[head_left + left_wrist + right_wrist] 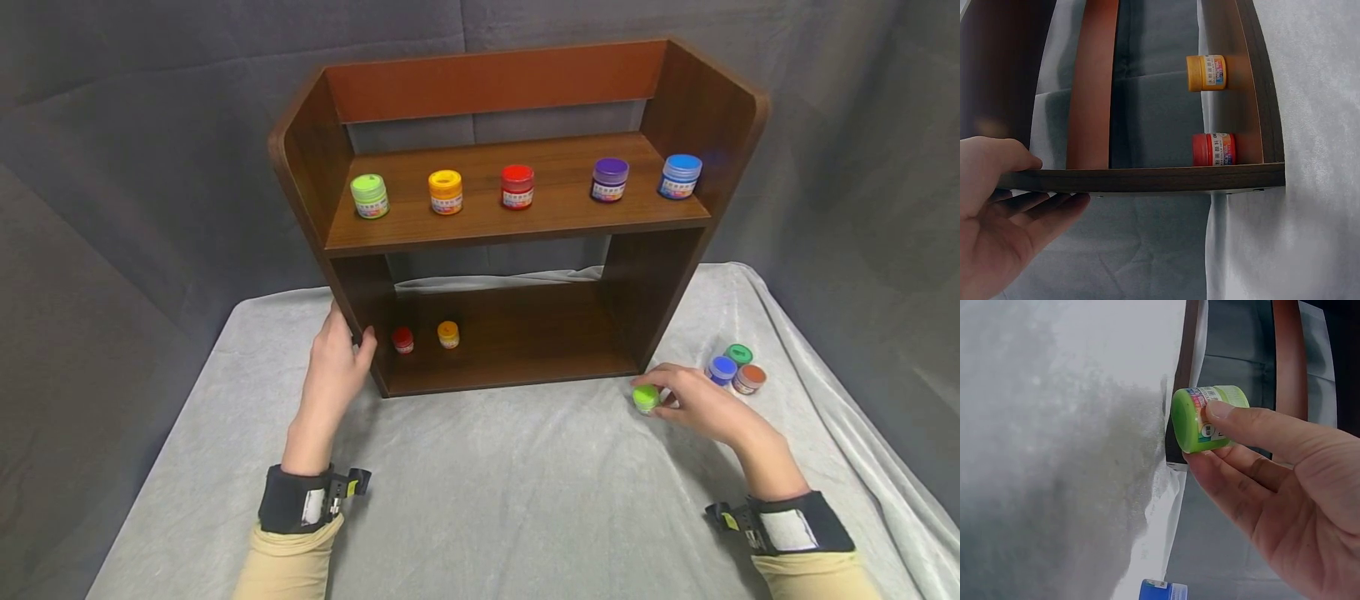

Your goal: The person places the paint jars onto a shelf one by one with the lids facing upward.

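My right hand [697, 402] pinches a light green paint jar [645, 398] between thumb and fingers, near the right front corner of a dark brown two-tier wooden shelf [517, 379]. In the right wrist view the jar [1210, 419] is tilted on its side relative to the camera, its label partly under the thumb. At the other end, my left hand [332, 367] holds the shelf's left side panel, thumb on the inner face and fingers outside, as the left wrist view shows. Just inside that panel, a red jar [402, 340] and a yellow-orange jar [448, 335] stand on the lower tier.
Along the upper tier stand light green [370, 197], yellow [446, 192], red [517, 187], purple [609, 180] and blue [680, 177] jars. Right of the shelf, blue [721, 371], green [739, 354] and brown [749, 379] jars cluster on the grey cloth [510, 492].
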Demonstrator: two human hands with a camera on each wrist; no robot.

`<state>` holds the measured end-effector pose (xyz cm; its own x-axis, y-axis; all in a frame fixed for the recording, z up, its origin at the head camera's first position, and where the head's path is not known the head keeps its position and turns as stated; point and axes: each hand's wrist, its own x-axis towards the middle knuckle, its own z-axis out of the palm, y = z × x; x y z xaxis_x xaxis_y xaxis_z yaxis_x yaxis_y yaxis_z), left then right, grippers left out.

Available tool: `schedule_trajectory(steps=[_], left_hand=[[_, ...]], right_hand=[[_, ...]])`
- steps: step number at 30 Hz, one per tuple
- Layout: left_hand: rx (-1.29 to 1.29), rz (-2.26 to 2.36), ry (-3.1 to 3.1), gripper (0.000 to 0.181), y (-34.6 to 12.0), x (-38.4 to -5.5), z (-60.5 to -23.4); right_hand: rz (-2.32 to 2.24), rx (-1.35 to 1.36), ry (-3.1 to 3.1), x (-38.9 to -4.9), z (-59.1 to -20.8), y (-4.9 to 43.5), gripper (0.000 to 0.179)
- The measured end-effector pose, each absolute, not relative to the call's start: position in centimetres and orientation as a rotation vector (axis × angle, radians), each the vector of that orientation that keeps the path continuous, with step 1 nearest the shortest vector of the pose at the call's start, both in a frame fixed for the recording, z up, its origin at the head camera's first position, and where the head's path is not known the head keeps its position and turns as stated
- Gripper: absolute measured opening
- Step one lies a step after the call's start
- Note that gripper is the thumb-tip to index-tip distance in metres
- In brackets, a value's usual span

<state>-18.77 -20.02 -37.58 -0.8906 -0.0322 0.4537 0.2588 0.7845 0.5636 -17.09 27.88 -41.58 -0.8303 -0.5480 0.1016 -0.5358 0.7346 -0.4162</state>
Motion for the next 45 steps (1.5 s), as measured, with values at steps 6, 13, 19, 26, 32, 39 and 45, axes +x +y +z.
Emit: schedule_trajectory(steps=[6,13,19,26,32,39,45], left_hand=[[-0.166,-0.888,-2.529,0.047,-20.01,-18.69,-37.52],[-0.163,-0.890,-2.534,0.047,-20.01,-18.73,-37.57],[-0.158,-0.889,-2.539,0.047,-20.03,-18.73,-37.58],[-0.184,-0.881,-2.496,0.044,-20.04,-18.85,-37.76],[-0.177,-0.881,-2.502,0.045,-20.12,-18.82,-37.87],[-0.177,-0.873,-2.517,0.048,-20.15,-18.78,-37.75],[-0.179,-0.878,-2.521,0.048,-20.12,-18.78,-37.66]], right_hand=[[-0.683,-0.881,2.916,-17.23,-41.83,27.73,0.037],[-0.652,-0.882,2.956,-17.48,-42.28,27.58,0.036],[-0.659,-0.841,2.951,-17.50,-42.40,27.52,0.036],[-0.684,-0.796,2.938,-17.33,-42.01,27.33,0.037],[-0.719,-0.792,2.952,-17.24,-41.64,27.21,0.031],[-0.729,-0.816,2.951,-17.32,-41.80,27.44,0.029],[-0.711,-0.783,2.932,-17.56,-42.00,27.43,0.029]])
